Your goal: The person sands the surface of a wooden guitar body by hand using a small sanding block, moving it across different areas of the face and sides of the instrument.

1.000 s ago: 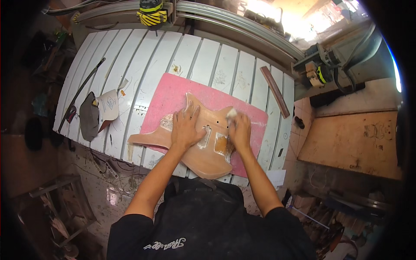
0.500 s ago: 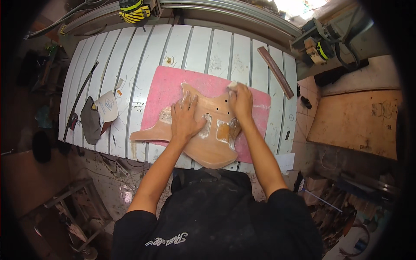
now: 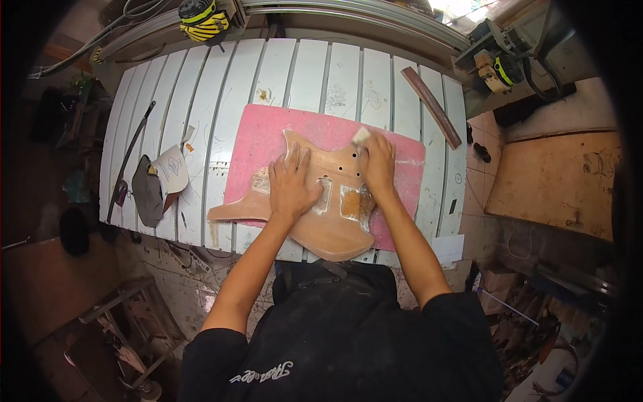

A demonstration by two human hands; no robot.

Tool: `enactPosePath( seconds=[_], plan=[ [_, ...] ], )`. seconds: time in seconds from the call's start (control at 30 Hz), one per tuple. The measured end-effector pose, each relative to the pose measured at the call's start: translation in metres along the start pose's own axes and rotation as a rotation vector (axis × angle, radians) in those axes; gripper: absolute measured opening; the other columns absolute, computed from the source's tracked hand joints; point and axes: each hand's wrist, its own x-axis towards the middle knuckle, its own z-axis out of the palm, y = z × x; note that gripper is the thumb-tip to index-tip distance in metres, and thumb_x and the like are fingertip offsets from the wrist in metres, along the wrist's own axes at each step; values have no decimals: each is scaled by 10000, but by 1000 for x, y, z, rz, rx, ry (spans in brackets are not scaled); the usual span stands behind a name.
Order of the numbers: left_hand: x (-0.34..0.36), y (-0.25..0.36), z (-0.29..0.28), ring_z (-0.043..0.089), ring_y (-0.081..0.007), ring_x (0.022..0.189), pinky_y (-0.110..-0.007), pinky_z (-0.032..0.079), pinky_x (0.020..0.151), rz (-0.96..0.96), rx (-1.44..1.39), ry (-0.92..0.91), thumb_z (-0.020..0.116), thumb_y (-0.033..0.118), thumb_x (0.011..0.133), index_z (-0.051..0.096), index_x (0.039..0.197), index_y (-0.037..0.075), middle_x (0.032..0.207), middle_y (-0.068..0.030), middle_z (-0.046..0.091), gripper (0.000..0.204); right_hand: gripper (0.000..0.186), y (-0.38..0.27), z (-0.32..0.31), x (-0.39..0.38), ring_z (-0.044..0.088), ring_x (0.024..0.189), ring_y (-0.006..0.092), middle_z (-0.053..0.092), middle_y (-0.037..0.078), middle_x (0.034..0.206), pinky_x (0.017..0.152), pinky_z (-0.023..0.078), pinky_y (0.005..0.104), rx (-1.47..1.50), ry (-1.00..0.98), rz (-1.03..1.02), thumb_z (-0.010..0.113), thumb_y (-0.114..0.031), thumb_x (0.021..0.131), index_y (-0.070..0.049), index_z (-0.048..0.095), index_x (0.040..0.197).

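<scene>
A bare wooden electric guitar body (image 3: 328, 231), with routed pockets and several drilled holes, lies on a pink mat (image 3: 408, 167). My left hand (image 3: 293, 181) rests flat on its left half, fingers spread and nothing gripped. At the far right edge of the body, beside the drilled holes, my right hand (image 3: 379, 164) is closed around a small pale piece of folded sandpaper (image 3: 362, 136). The sandpaper sticks out past the fingertips; the contact beneath that hand is hidden. Whitish dust marks the pockets and the mat.
The mat lies on a white slatted table (image 3: 308, 74). A cap (image 3: 173, 171) and a grey cloth item (image 3: 147, 191) sit at the left, near a long dark strip (image 3: 137, 144). A brown wooden bar (image 3: 432, 107) lies at the far right, a paper sheet (image 3: 449, 248) at the near right.
The whole view has shifted slightly. My right hand has moved a little along the body's right edge with the sandpaper. My left hand keeps its place on the wood.
</scene>
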Motion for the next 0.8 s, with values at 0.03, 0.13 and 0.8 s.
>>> enactPosePath(
  seconds=[0.03, 0.13, 0.8],
  plan=[
    [2, -2, 0, 430, -459, 1453, -639, 263, 1270, -4, 5, 5, 743, 482, 834, 498, 1623, 134, 1720, -151, 393, 896, 197, -1, -7, -22, 601, 1289, 429, 671, 214, 1384, 1143, 403, 536, -23, -29, -41, 709, -13, 902, -49, 725, 1095],
    [2, 3, 0, 420, -461, 1465, -650, 252, 1275, -12, 3, -17, 740, 474, 834, 496, 1625, 138, 1723, -147, 389, 893, 208, -6, -26, -60, 602, 1283, 436, 671, 220, 1380, 1121, 424, 510, -31, -81, -52, 705, -8, 899, -44, 725, 1103],
    [1, 2, 2, 405, -459, 1486, -675, 233, 1278, 15, 3, -4, 743, 487, 839, 506, 1623, 148, 1723, -139, 397, 886, 198, 2, 2, 10, 602, 1296, 434, 667, 216, 1413, 1145, 416, 512, -18, 3, 3, 702, -27, 910, -30, 729, 1106]
  ],
)
